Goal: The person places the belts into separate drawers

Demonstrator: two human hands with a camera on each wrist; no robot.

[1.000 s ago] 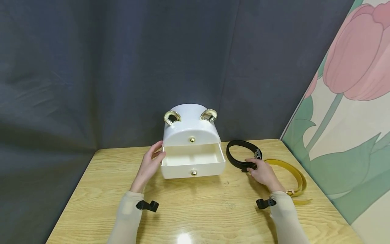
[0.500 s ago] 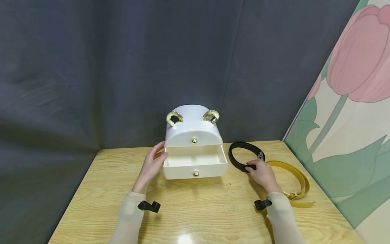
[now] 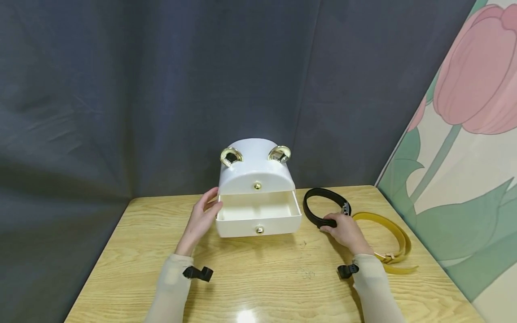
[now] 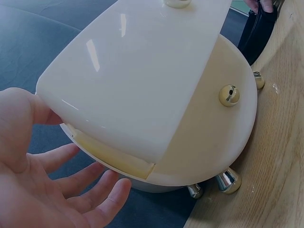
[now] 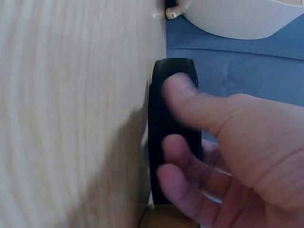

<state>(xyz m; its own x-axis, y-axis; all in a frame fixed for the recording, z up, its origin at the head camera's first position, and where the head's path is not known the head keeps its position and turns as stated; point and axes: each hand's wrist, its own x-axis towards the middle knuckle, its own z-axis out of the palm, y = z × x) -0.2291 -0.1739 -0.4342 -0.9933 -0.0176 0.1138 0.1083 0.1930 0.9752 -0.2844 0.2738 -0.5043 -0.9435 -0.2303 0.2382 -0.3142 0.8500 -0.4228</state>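
- Right now, on its edge on the tabletop (image 3: 262, 278), the black belt (image 3: 316, 219) stands coiled in a loop, to the right of the white box and just beside it, its silver buckle (image 3: 345, 208) on the side nearer the yellow belt
- The right hand (image 3: 346, 231) pinches the near side of that loop; in the right wrist view the thumb is blurred over the black strap and the fingertips curl in against it
- The yellow belt (image 3: 401, 234) lies loosely curved beyond the right hand, close to the black loop, its gold buckle (image 3: 389, 257) and its tail end toward the near side
- The white box (image 3: 256, 163) sits near the back edge, with a rounded top, two gold rings (image 3: 232, 149) like ears and a gold knob (image 3: 257, 185) on its front
- Its drawer (image 3: 242, 228) juts forward, showing the inside, with a second gold knob (image 3: 260, 229) on its face
- The left hand (image 3: 199, 220) rests against the left side of the box, fingers spread and gently bent, touching the edge
- Gold feet (image 4: 229, 180) show under the box in the left wrist view
- Both arms wear cream sleeves (image 3: 165, 287) with black straps (image 3: 197, 272) at the wrists
- Behind hangs a dark grey-blue curtain (image 3: 169, 98), and on the right is a panel painted with a pink tulip (image 3: 474, 72) and green leaves
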